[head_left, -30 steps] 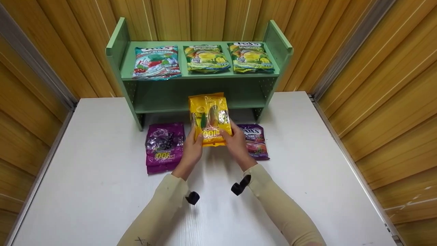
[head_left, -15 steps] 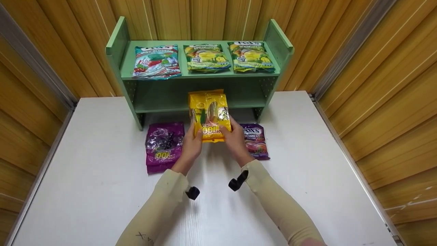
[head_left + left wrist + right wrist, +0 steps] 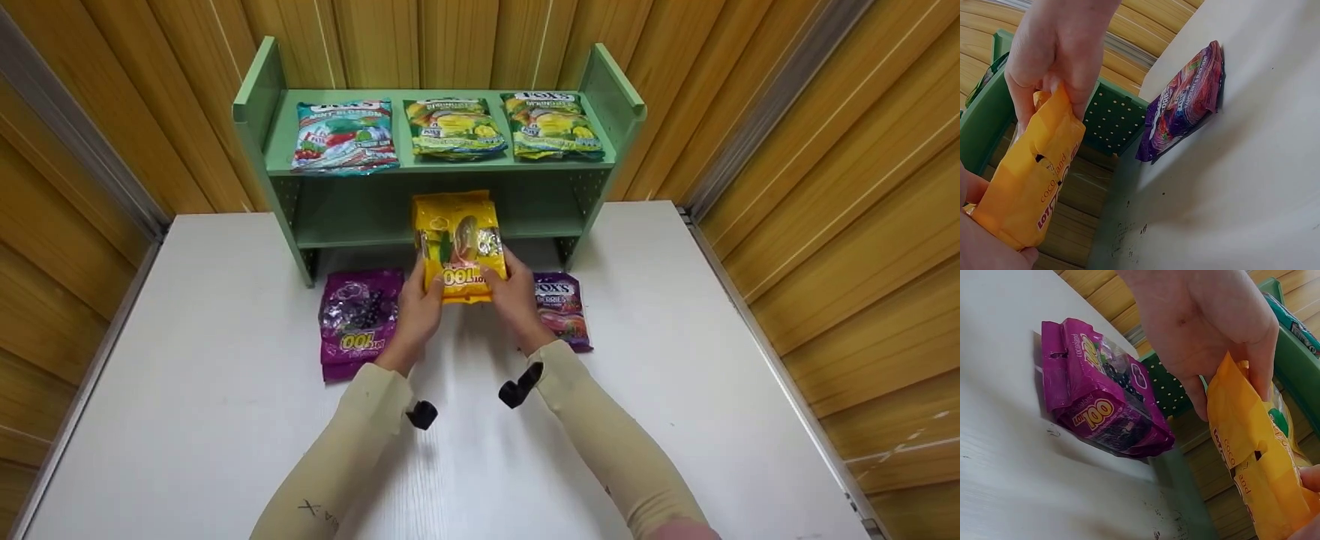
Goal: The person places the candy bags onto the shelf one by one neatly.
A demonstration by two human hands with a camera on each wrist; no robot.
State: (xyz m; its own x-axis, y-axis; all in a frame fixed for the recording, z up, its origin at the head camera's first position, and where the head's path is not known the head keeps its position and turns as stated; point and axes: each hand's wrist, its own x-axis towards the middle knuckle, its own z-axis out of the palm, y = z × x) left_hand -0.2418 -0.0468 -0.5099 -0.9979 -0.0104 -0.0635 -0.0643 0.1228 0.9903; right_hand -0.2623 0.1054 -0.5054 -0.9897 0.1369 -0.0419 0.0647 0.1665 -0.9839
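Note:
A yellow candy bag (image 3: 461, 240) is held up between both hands, in front of the shelf's lower level. My left hand (image 3: 417, 309) grips its left lower edge, thumb on the front. On the opposite edge my right hand (image 3: 517, 300) pinches it the same way. The right wrist view shows the bag's yellow underside (image 3: 1247, 455) hanging clear of the table. A purple grape candy bag (image 3: 360, 322) lies left of my left hand. Partly behind my right hand lies a dark purple berries candy bag (image 3: 561, 311).
The green two-level shelf (image 3: 442, 168) stands at the back of the white table (image 3: 225, 420). On its top lie a teal mint candy bag (image 3: 345, 136) and two green-yellow candy bags (image 3: 454, 129). Wood-patterned walls (image 3: 862, 225) enclose the sides and back.
Both hands have moved the yellow candy bag slightly forward, toward the shelf's lower level. The bags on the table and the shelf top have stayed in place.

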